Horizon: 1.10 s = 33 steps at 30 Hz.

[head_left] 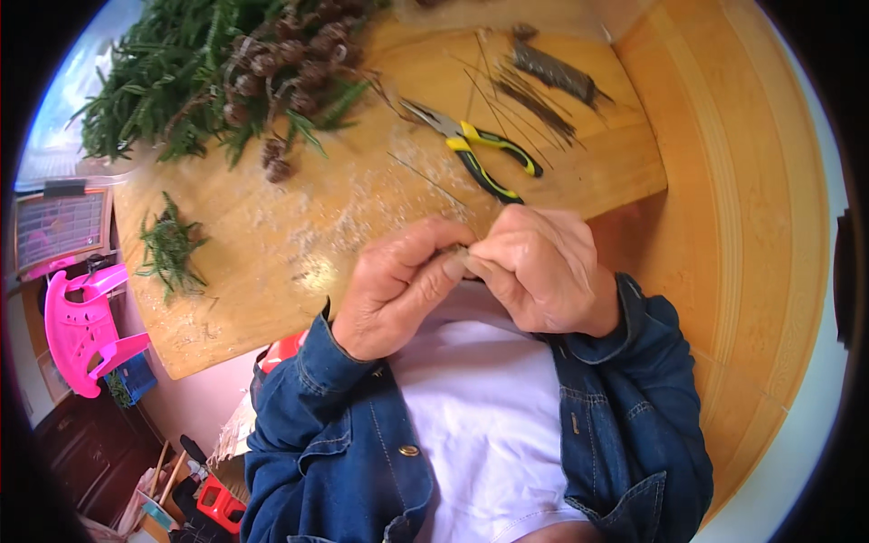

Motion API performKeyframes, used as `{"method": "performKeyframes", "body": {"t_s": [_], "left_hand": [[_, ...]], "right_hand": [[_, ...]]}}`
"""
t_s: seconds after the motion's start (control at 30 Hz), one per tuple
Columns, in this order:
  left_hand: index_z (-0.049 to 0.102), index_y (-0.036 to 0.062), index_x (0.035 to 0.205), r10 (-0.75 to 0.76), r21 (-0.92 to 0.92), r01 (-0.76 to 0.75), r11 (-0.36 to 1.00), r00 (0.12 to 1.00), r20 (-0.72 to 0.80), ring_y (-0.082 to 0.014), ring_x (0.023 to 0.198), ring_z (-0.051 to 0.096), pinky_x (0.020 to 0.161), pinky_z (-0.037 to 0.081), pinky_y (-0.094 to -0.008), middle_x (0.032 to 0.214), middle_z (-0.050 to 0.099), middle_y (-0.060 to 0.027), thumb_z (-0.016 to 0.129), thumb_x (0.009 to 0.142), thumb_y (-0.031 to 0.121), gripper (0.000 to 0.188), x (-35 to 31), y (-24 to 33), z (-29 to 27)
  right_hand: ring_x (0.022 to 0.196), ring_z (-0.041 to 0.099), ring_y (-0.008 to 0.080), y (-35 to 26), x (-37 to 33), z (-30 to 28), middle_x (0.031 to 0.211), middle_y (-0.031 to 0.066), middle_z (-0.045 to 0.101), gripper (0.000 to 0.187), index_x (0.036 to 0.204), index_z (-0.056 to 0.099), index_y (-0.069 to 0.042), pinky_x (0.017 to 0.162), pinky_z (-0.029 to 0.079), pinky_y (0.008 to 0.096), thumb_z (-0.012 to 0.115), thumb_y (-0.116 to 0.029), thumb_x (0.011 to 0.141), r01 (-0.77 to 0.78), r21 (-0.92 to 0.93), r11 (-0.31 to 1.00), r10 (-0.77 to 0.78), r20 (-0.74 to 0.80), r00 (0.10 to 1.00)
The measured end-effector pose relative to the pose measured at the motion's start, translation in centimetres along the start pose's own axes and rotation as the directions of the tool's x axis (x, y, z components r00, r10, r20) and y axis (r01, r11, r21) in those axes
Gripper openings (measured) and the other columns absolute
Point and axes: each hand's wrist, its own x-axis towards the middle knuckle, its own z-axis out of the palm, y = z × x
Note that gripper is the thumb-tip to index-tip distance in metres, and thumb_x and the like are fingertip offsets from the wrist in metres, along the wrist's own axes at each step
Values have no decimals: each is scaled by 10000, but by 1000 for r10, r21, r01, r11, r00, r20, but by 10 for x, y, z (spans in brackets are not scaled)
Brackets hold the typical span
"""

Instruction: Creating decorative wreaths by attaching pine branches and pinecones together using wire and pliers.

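At the near edge of the table (244, 308), the left hand (398, 285) and right hand (543, 271) are meeting at the fingertips, both pinching a small brownish piece (462, 254); the fingers are mostly hiding it, so its exact kind is staying unclear. Working it well is probably calling for one pinch anchoring the piece while the other is turning or tightening, with light, even pressure so that it is not slipping or crushing.

Just beyond, a single thin wire (425, 179) is lying within easy reach. Toward the right edge, open-handled pliers (460, 142) are resting, likely serving best if fingertips are lacking grip. Past them, near the far right corner, a bunch of thin wires (539, 110) is lying beside a dark roll (557, 74). Brown cones (290, 63) and green foliage (163, 81) are crowding the far left; a small sprig (170, 244) is sitting near the left edge.
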Motion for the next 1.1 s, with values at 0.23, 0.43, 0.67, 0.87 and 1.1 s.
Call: {"method": "performKeyframes", "body": {"t_s": [0.23, 0.43, 0.67, 0.87, 1.1], "left_hand": [[573, -40, 1072, -147, -299, 181, 937, 980, 134, -108, 875, 568, 801, 457, -241, 920, 602, -42, 516, 977, 122, 196, -4, 4, -14], [561, -55, 1129, -169, -415, 230, 880, 970, 177, -59, 751, 475, 662, 378, -198, 939, 615, -49, 519, 973, 127, 243, -7, 8, -29], [565, -71, 1120, -142, -377, 188, 907, 979, 146, -30, 611, 391, 525, 308, -180, 904, 624, -49, 533, 963, 124, 252, -14, 13, -40], [577, -75, 1117, -133, -264, 145, 954, 989, 61, -28, 598, 397, 514, 310, -179, 888, 629, -48, 555, 950, 112, 252, -16, 13, -42], [606, -35, 1097, -88, -95, 84, 992, 995, -44, -148, 782, 609, 670, 464, -244, 888, 650, -91, 600, 908, 62, 213, -15, 12, -38]], "right_hand": [[628, 550, 241, 4, 17, -11, 752, 64, 573, 198, 885, 568, -44, 552, 431, 343, 715, -10, 758, 22, 5, 1000, -22, 166, 986], [824, 523, 239, 8, 41, -10, 846, 34, 585, 195, 919, 593, -102, 749, 397, 389, 708, -57, 769, 148, -13, 989, -140, 244, 960], [772, 500, 255, 12, 48, 0, 814, 56, 537, 157, 905, 582, -84, 712, 393, 384, 693, -91, 794, 95, 88, 992, -116, 279, 953], [695, 463, 278, 17, 56, 7, 738, 79, 452, 178, 862, 541, -38, 639, 393, 365, 679, -138, 813, 143, 88, 986, -164, 311, 936], [663, 444, 289, 21, 60, 2, 723, 96, 431, 188, 779, 501, -36, 602, 379, 387, 669, -112, 815, 167, 44, 985, -171, 373, 912]]}}
